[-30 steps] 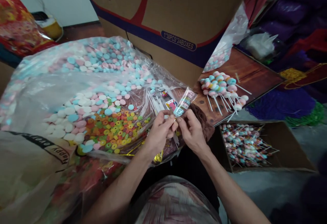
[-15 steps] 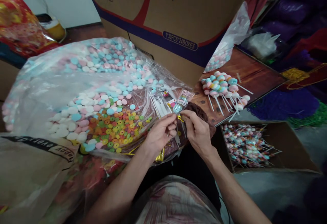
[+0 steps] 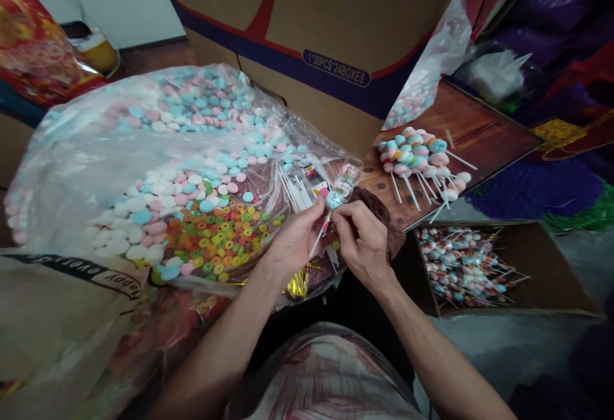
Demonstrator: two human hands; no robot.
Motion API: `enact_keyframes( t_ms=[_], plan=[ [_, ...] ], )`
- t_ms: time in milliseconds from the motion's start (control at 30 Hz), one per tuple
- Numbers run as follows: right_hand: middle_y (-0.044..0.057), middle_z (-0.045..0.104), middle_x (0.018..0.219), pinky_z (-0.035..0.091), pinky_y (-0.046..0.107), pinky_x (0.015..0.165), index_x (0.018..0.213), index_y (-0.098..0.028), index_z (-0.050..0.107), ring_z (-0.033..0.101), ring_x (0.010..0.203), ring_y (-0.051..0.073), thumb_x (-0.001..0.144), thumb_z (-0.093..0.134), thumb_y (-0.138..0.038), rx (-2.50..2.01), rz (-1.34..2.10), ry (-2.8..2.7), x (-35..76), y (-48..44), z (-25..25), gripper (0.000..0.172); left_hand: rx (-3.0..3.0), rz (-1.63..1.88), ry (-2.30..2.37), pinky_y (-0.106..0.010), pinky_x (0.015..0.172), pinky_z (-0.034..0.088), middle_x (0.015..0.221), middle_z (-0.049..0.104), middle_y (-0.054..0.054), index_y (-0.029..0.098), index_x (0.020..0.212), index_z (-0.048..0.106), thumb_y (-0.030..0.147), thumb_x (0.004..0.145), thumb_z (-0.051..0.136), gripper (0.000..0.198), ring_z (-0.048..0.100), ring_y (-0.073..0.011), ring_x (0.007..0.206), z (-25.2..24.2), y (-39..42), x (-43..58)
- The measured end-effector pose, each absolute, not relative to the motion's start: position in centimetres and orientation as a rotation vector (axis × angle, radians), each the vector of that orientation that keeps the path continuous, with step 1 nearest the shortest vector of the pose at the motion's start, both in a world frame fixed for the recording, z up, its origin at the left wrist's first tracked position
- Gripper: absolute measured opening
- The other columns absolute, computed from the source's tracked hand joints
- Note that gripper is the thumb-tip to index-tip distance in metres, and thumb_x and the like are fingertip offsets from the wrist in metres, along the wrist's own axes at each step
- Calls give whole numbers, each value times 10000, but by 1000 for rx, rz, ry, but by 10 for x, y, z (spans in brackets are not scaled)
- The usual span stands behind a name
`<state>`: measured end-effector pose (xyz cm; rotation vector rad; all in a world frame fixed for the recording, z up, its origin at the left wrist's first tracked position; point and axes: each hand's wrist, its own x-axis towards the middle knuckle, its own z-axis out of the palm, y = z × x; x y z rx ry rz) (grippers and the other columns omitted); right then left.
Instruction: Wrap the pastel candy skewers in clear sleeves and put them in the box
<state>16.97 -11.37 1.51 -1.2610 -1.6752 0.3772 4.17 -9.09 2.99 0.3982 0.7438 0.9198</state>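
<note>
Above near edge of candy bag [image 3: 96,171]: wrapped candy lollipop [image 3: 338,191], stick pinched by left hand [image 3: 293,244] and right hand [image 3: 365,241]; finished lollipops [image 3: 419,158] on board's [image 3: 480,132] near edge.

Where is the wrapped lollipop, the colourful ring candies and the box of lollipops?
wrapped lollipop [image 3: 339,190], head view, on its clear wrapper.
ring candies [image 3: 215,241], head view, middle of the pile.
box of lollipops [image 3: 556,279], head view, bare inside floor.

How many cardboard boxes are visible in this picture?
2. The big cardboard box stands behind the candy bag. The open low box at the right holds wrapped lollipops. Others may be hidden behind the bags.
</note>
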Motion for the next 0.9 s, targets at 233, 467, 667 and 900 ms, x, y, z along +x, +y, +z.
enact_keyframes(
  t_ms=[233, 467, 667, 900],
  plan=[
    [-28, 590, 711, 439, 245, 619, 803, -198, 620, 545, 635, 116, 910, 570, -229, -1311, 542, -1419, 168, -115, 30, 122, 1132, 1095, 1074, -310, 838, 460, 771, 659, -72, 180, 600, 694, 598, 854, 563, 506, 592, -192, 837, 49, -92, 25],
    [-23, 641, 738, 465, 254, 663, 813, -193, 672, 596, 688, 121, 895, 604, -178, -1253, 484, -1358, 166, -125, 25, 107, 1064, 863, 1102, -333, 932, 425, 821, 749, -70, 172, 773, 780, 562, 846, 595, 438, 642, -205, 865, 43, -104, 32],
    [-7, 677, 779, 490, 268, 685, 848, -200, 715, 625, 720, 136, 884, 628, -196, -1291, 489, -1198, 176, -139, 27, 94, 490, 659, 801, -288, 767, 448, 955, 734, -95, 155, 904, 764, 653, 794, 602, 535, 602, -152, 768, 47, -114, 51],
    [-3, 673, 793, 432, 229, 562, 905, -223, 761, 550, 629, 104, 841, 698, -211, -1265, 734, -955, 195, -178, 23, 91, 299, 871, 818, -229, 625, 425, 694, 641, -9, 147, 733, 704, 420, 629, 841, 322, 539, -83, 605, 48, -147, 91]
  ],
)
